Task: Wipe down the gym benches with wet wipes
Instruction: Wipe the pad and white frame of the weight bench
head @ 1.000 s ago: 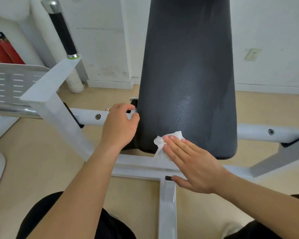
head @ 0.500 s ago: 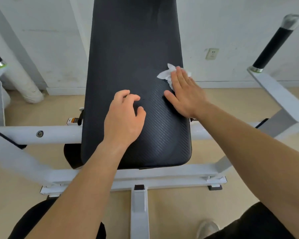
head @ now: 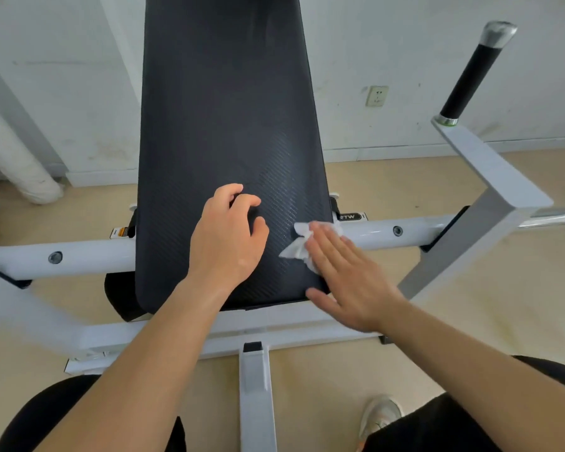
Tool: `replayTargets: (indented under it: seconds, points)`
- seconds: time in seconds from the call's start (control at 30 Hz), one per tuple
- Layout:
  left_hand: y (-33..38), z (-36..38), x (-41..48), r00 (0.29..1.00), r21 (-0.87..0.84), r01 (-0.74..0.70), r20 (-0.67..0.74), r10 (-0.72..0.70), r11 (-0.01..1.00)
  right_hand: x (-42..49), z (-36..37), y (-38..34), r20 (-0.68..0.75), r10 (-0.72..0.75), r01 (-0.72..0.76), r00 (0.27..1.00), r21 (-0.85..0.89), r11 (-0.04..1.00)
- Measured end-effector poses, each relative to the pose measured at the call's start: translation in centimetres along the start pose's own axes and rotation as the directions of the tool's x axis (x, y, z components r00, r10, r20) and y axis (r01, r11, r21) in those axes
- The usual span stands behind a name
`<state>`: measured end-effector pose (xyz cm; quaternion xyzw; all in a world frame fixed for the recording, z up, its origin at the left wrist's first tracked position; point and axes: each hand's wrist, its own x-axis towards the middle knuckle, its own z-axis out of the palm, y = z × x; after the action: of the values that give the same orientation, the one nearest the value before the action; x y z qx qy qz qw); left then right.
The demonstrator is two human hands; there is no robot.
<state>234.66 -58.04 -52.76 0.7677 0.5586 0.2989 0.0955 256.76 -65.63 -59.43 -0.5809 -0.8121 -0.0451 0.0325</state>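
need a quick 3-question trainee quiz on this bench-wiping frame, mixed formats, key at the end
1. True or false: the right hand presses the wet wipe onto the bench pad with straight fingers.
2. Where on the pad is the wipe? A) left edge B) right edge, near end C) far end
3. What does the left hand touch?
Key: 1 true; 2 B; 3 the pad only, holding nothing.

Wet wipe (head: 298, 247) mostly under right hand (head: 349, 282)
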Motion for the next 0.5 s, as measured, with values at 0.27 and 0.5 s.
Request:
replayTargets:
  seconds: [0.27,0.5]
  points:
    - [-0.8,-0.7,-0.9,1.000,0.025,0.025,0.013,-0.026,0.999,5.8,-2.1,1.5,-0.059,0.176,-0.166,0.983,0.141,0.976]
    - [0.0,0.0,-1.7,0.998,0.007,-0.020,0.055,0.019,1.000,-6.5,2.7,-4.5,-0.022,0.088,-0.083,0.996,0.169,0.982]
